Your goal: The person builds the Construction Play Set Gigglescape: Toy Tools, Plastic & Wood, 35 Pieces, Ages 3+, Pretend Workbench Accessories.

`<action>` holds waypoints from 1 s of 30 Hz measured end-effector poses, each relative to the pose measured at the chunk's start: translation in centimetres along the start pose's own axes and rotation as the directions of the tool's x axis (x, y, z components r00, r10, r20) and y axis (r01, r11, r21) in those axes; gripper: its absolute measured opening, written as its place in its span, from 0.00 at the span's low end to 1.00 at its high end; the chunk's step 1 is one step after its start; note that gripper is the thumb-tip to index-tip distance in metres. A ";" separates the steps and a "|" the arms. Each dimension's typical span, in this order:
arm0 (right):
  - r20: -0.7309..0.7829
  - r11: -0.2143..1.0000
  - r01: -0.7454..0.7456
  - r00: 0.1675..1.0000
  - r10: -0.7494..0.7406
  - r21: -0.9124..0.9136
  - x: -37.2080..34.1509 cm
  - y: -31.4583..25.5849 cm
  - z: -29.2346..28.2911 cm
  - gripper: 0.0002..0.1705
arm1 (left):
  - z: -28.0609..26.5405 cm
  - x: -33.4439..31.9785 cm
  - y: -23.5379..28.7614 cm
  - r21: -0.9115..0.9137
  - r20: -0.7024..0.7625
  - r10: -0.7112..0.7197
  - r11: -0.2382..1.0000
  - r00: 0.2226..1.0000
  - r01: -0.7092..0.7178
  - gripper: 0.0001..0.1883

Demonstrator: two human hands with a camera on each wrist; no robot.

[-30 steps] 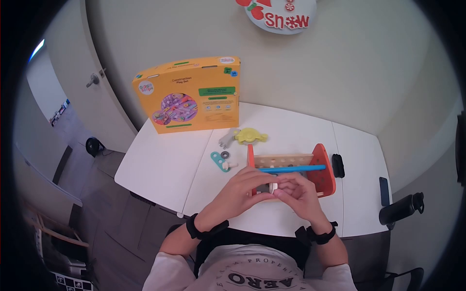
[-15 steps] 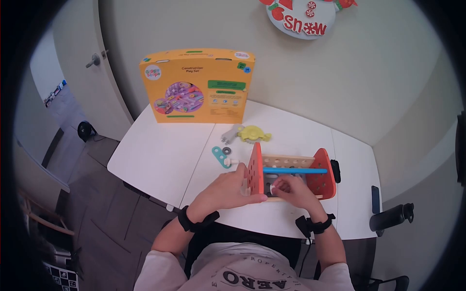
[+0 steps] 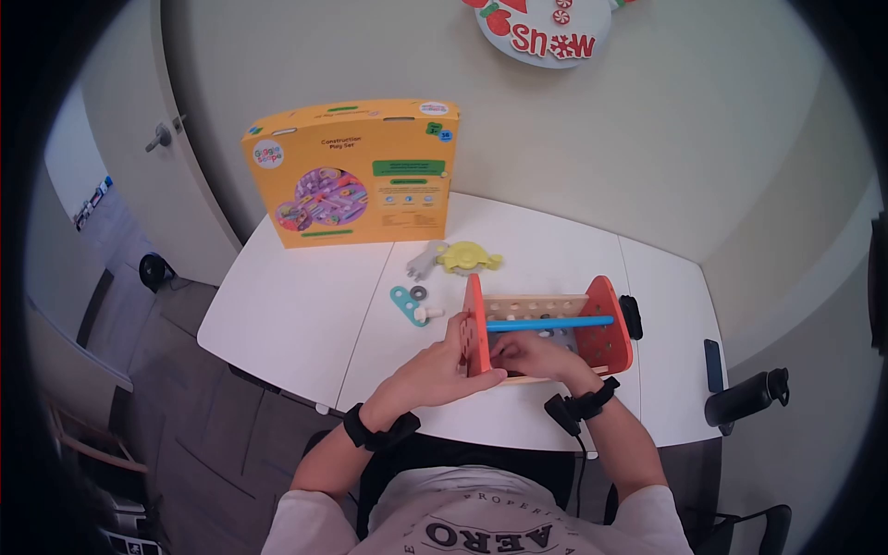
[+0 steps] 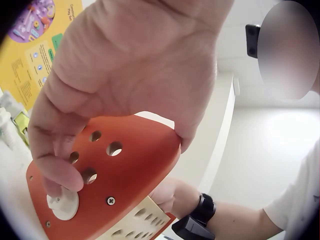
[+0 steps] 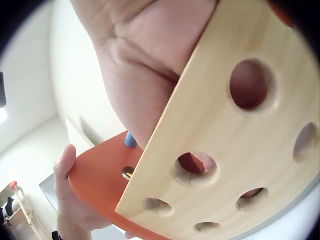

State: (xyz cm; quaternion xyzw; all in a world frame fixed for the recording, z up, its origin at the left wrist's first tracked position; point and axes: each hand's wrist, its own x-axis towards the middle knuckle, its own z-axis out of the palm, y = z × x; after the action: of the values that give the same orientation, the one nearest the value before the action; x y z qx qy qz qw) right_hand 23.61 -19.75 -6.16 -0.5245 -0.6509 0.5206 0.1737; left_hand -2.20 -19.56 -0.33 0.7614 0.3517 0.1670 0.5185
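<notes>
A wooden toy toolbox with a blue handle bar (image 3: 555, 324) and orange-red end panels stands on the table. My left hand (image 3: 430, 372) grips its left end panel (image 3: 476, 319), thumb along the near edge and fingers down the outer face. In the left wrist view, a fingertip presses a white round bolt head (image 4: 65, 206) set against that panel. My right hand (image 3: 536, 356) reaches inside the box, curled fingers close to the panel's inner face. A pale side board with holes (image 5: 200, 130) covers its fingertips in the right wrist view, so I cannot tell what they hold.
Left of the toolbox lie a teal strip with holes (image 3: 404, 303), a grey ring (image 3: 418, 292) and a cream bolt (image 3: 428, 314). Behind are grey (image 3: 424, 263) and yellow (image 3: 470, 257) pieces and a yellow box (image 3: 351, 176). A phone (image 3: 713, 365) and black bottle (image 3: 747, 398) are at right.
Both hands were together over a small white piece; then the left took the end panel while the right carried that piece into the toolbox. Now the right hand is farther left, against the panel.
</notes>
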 end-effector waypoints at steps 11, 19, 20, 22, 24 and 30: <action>0.055 0.997 0.075 0.996 -0.073 -0.035 0.8 1.0 -0.1 0.10 | 0.4 0.4 -1.4 -0.137 -0.018 0.165 0.977 0.986 -0.166 0.64; 0.043 0.998 0.068 0.997 -0.067 -0.017 0.8 0.8 0.2 0.10 | 0.1 0.3 -0.5 -0.222 -0.024 0.241 0.945 0.970 -0.240 0.72; 0.038 0.997 0.082 0.996 -0.081 -0.013 0.7 0.6 0.2 0.12 | 0.0 0.2 -0.4 -0.221 -0.034 0.244 0.944 0.969 -0.246 0.72; 0.066 0.991 0.050 0.997 -0.042 -0.120 0.2 -0.8 0.0 0.13 | 0.1 0.0 -0.1 -0.220 -0.050 0.252 0.941 0.966 -0.257 0.71; 0.081 0.981 0.044 0.996 -0.029 -0.189 0.1 -1.4 -0.1 0.13 | -0.2 -0.2 0.5 -0.194 -0.003 0.214 0.958 0.977 -0.211 0.70; 0.077 0.974 0.111 0.992 -0.097 -0.199 0.7 -0.4 -0.1 0.15 | -0.2 0.4 -0.7 -0.152 0.026 0.209 0.967 0.977 -0.203 0.70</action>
State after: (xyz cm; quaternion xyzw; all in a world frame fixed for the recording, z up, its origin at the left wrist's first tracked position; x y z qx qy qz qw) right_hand 23.22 -19.07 -5.94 -0.4871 -0.7327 0.4589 0.1242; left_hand -2.30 -19.03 -0.96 0.7565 0.2462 0.2296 0.5607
